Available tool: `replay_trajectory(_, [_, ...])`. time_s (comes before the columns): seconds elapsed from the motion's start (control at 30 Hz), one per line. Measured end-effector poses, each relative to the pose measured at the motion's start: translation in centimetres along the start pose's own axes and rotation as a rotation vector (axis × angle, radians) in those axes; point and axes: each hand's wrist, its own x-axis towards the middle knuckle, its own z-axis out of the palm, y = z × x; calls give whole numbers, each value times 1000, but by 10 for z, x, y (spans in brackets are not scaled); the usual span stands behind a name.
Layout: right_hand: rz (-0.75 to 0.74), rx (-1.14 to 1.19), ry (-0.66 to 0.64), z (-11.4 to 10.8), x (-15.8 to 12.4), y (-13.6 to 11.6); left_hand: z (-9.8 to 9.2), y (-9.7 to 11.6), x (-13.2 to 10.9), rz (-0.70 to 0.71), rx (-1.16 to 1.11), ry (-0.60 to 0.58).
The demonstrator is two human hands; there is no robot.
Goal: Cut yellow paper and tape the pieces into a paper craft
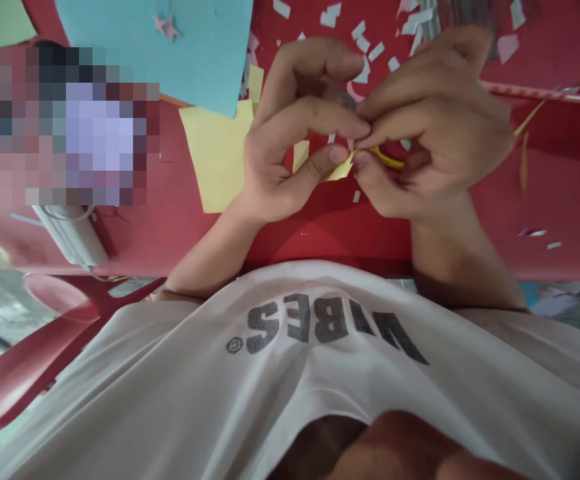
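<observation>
Close together above the red table (330, 233), my two hands meet at a small folded piece of yellow paper (341, 169). My left hand (305, 127) pinches it between thumb and fingers. The fingertips of my right hand (430, 127) press on its other side, and a yellow strip (389, 160) shows beneath that palm. A larger yellow sheet (217, 157) lies on the table beside my left wrist, with one edge near a light blue sheet (170, 53). The exact folds between the fingertips are hidden.
White and pink paper scraps (363, 40) are scattered at the back. A pink star (167, 27) lies on the blue sheet. To the right is a striped stick (545, 93). A white device (73, 233) sits near a blurred-out area at left, above a red chair (35, 367).
</observation>
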Motion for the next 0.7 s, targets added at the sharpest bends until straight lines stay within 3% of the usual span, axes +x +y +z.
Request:
replay_trajectory(0.1, [9, -18, 15, 0, 3, -1, -8, 21, 4, 113, 23, 57])
replay_trajectory(0.2, [30, -21, -3, 0, 6, -2, -18, 48, 6, -63, 94, -37])
replay_trajectory(0.27, [27, -16, -16, -1, 7, -3, -22, 58, 6, -92, 99, -41])
replay_trajectory(0.37, [-6, -14, -8, -1, 5, -3, -16, 49, 6, -69, 67, 7])
replay_trajectory(0.5, [-30, -3, -26, 0, 1, -3, 1, 15, 3, 90, -11, 138])
replay_trajectory(0.6, [-39, 11, -22, 1, -1, -3, 8, 0, 1, 64, -17, 105])
replay_trajectory(0.7, [-42, 11, -7, 2, -1, -5, 6, 2, 0, 57, -38, 85])
